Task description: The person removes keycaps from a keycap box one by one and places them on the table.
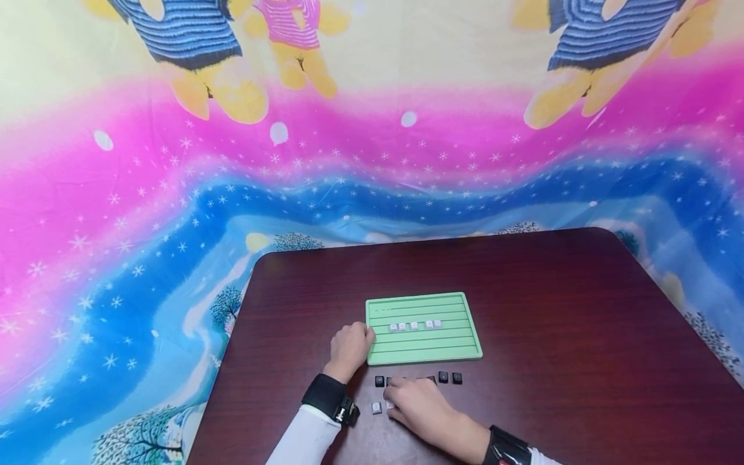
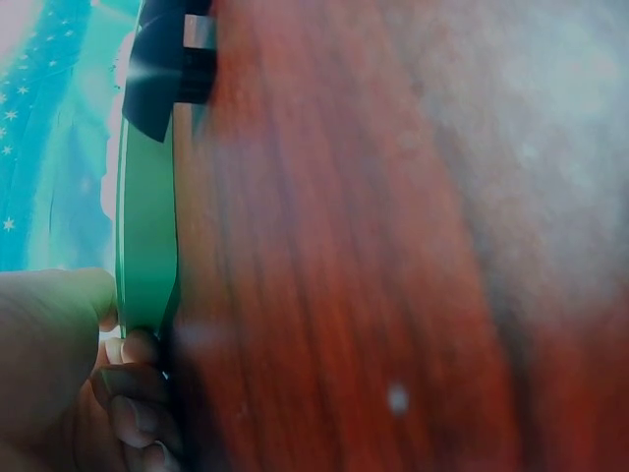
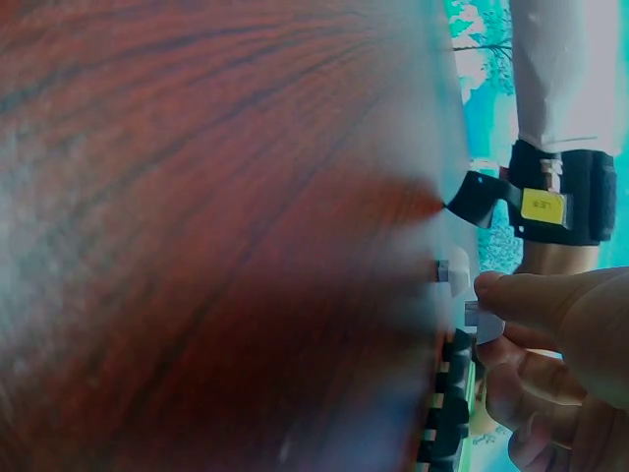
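My left hand (image 1: pixel 351 349) grips the left edge of a green ridged tray (image 1: pixel 424 353), its thumb and fingers at the rim in the left wrist view. Several white keycaps (image 1: pixel 414 326) sit in a row along one ridge of that tray. Below the tray, my right hand (image 1: pixel 423 408) pinches a white keycap (image 3: pixel 488 323) between thumb and finger, just above the table. Another white keycap (image 1: pixel 376 407) rests on the table to its left. Behind the right hand runs a row of black keycaps (image 1: pixel 444 377), partly hidden by the hand.
Everything lies on a dark reddish-brown wooden table (image 1: pixel 558 323). A printed cloth (image 1: pixel 372 142) with bears and snowflakes hangs behind the table and along its sides. Black bands with cameras are strapped round both wrists.
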`<act>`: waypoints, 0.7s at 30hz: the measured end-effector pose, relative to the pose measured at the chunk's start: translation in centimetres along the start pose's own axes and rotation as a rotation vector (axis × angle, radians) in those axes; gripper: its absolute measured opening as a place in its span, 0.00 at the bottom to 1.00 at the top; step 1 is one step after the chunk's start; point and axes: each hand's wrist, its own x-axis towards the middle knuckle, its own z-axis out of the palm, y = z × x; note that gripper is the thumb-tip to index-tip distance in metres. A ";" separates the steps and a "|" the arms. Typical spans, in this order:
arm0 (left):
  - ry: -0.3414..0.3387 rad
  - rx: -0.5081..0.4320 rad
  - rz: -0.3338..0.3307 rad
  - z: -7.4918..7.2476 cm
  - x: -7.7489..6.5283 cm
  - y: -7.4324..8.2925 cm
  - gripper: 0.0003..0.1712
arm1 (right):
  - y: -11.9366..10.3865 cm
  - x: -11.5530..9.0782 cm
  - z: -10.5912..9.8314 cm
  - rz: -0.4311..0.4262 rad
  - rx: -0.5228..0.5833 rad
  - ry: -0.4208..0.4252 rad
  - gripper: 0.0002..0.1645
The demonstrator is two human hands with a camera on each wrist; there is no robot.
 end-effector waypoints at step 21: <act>0.016 0.002 -0.002 0.1 0.0 0.1 0.27 | -0.4 -0.3 1.4 -0.048 -0.058 0.007 0.09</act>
